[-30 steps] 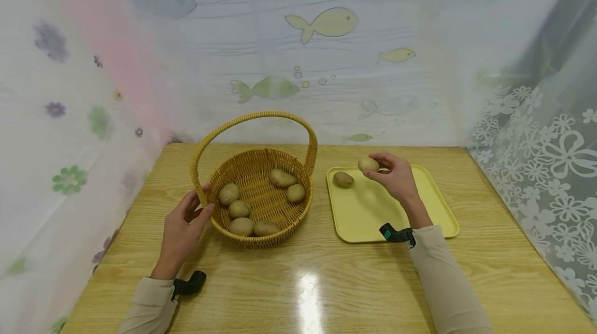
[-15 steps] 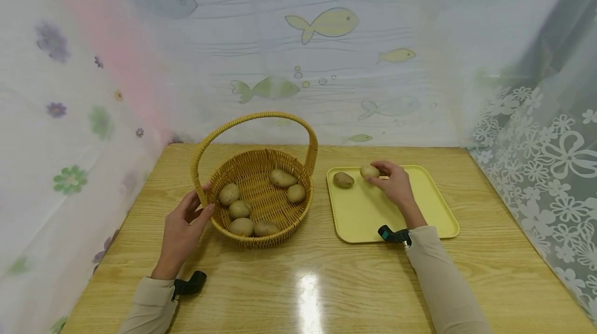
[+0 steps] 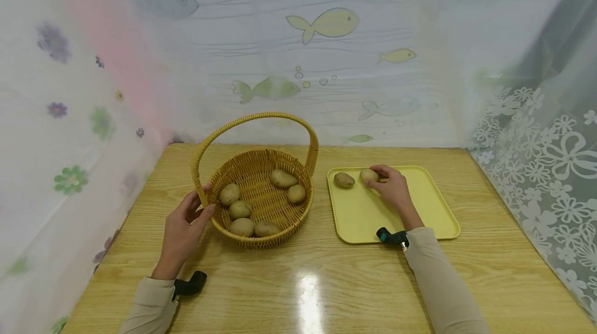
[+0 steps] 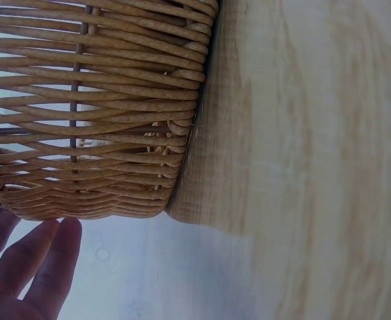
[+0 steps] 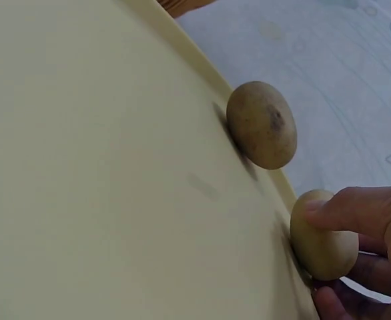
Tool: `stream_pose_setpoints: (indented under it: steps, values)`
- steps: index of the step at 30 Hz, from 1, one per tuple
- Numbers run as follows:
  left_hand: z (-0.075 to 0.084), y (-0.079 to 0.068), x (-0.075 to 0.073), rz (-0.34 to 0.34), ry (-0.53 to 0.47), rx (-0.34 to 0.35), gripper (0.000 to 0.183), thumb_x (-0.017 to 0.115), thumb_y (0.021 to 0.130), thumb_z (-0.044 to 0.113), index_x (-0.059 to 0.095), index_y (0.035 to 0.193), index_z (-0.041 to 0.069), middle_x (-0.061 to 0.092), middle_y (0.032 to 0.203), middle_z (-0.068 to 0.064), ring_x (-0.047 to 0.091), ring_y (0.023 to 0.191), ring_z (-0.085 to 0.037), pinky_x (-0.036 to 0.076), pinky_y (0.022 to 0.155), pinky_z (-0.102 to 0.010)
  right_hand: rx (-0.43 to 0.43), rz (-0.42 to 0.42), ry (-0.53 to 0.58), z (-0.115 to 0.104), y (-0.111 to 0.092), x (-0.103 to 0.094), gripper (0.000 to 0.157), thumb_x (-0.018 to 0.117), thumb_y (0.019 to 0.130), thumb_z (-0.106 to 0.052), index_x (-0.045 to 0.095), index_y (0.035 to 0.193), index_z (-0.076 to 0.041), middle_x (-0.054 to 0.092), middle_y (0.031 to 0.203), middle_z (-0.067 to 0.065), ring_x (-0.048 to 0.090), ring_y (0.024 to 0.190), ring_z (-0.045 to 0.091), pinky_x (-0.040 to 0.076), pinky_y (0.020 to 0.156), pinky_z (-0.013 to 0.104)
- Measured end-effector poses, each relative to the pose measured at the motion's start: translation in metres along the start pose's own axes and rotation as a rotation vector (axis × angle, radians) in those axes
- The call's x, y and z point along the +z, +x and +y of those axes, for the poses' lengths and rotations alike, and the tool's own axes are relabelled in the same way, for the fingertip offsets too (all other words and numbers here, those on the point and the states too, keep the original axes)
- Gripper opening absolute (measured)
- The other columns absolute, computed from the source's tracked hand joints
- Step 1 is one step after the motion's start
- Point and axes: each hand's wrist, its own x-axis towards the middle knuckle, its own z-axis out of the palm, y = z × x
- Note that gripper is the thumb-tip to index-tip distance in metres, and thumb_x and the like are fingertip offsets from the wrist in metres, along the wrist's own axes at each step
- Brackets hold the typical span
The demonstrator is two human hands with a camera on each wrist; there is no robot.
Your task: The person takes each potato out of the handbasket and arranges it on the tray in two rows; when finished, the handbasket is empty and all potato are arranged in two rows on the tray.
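My left hand (image 3: 183, 233) grips the wicker basket (image 3: 261, 243) at the left foot of its handle, thumb in front. In the left wrist view, several fingertips (image 4: 67, 233) touch the basket's woven side (image 4: 115, 180). Several potatoes (image 3: 242, 209) lie inside the basket. Over the yellow tray (image 3: 364, 220), my right hand (image 3: 394, 189) pinches a pale potato (image 3: 367, 176) between thumb and fingers, near the back edge. The right wrist view shows this potato (image 5: 322, 243) low against the tray surface. Beside it, apart, lies a browner potato (image 5: 262, 125).
The basket's tall arched handle (image 3: 261, 115) rises above the bowl, left of the tray. All of it stands on a wooden table (image 3: 280, 287). Printed curtains (image 3: 326, 90) hang behind and on both sides.
My right hand has lowered the pale potato onto the tray's back part, near the other potato. My left hand and the basket have stayed still.
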Motion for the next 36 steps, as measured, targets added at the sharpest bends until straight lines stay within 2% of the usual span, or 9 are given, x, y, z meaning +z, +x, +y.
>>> stream_pose_setpoints:
  steps: [11, 18, 22, 29, 36]
  values:
    - [0.000, 0.000, 0.000, 0.002, 0.002, -0.004, 0.049, 0.068, 0.099, -0.007, 0.059, 0.146, 0.003, 0.058, 0.147, -0.013, 0.058, 0.131, -0.029, 0.054, 0.096, -0.021, -0.017, -0.020, -0.050, -0.008, -0.002, -0.003, 0.049, 0.078, 0.094, -0.007, 0.061, 0.139, 0.005, 0.062, 0.133, 0.028, 0.063, 0.116, 0.044, 0.056, 0.093, 0.055]
    - [0.002, -0.001, 0.000, -0.005, -0.001, -0.011, 0.049, 0.067, 0.099, -0.007, 0.058, 0.147, 0.002, 0.057, 0.148, -0.015, 0.057, 0.132, -0.030, 0.054, 0.096, -0.020, -0.079, 0.017, -0.061, -0.019, -0.003, -0.010, 0.048, 0.077, 0.097, -0.014, 0.061, 0.138, 0.006, 0.061, 0.136, 0.026, 0.056, 0.124, 0.045, 0.053, 0.097, 0.058]
    - [0.001, -0.002, 0.000, -0.006, -0.003, -0.014, 0.049, 0.067, 0.099, -0.007, 0.058, 0.147, 0.002, 0.057, 0.148, -0.016, 0.057, 0.132, -0.029, 0.054, 0.096, -0.019, -0.155, 0.026, -0.027, -0.039, -0.005, -0.012, 0.043, 0.076, 0.098, -0.015, 0.064, 0.135, 0.002, 0.065, 0.131, 0.023, 0.060, 0.120, 0.042, 0.055, 0.095, 0.056]
    - [0.001, -0.002, -0.001, -0.006, -0.007, -0.012, 0.050, 0.067, 0.099, -0.007, 0.058, 0.147, 0.003, 0.057, 0.148, -0.015, 0.057, 0.132, -0.028, 0.054, 0.096, -0.020, -0.263, -0.059, -0.005, -0.083, -0.014, -0.012, 0.033, 0.074, 0.100, -0.018, 0.069, 0.130, -0.004, 0.069, 0.125, 0.016, 0.065, 0.113, 0.033, 0.057, 0.091, 0.051]
    - [0.000, -0.001, 0.000, -0.010, -0.006, -0.001, 0.050, 0.067, 0.099, -0.008, 0.057, 0.147, 0.002, 0.057, 0.148, -0.016, 0.057, 0.133, -0.030, 0.053, 0.096, -0.020, -0.357, -0.089, 0.002, -0.122, -0.025, -0.011, 0.025, 0.075, 0.100, -0.017, 0.074, 0.121, -0.005, 0.073, 0.115, 0.011, 0.069, 0.103, 0.026, 0.060, 0.086, 0.048]
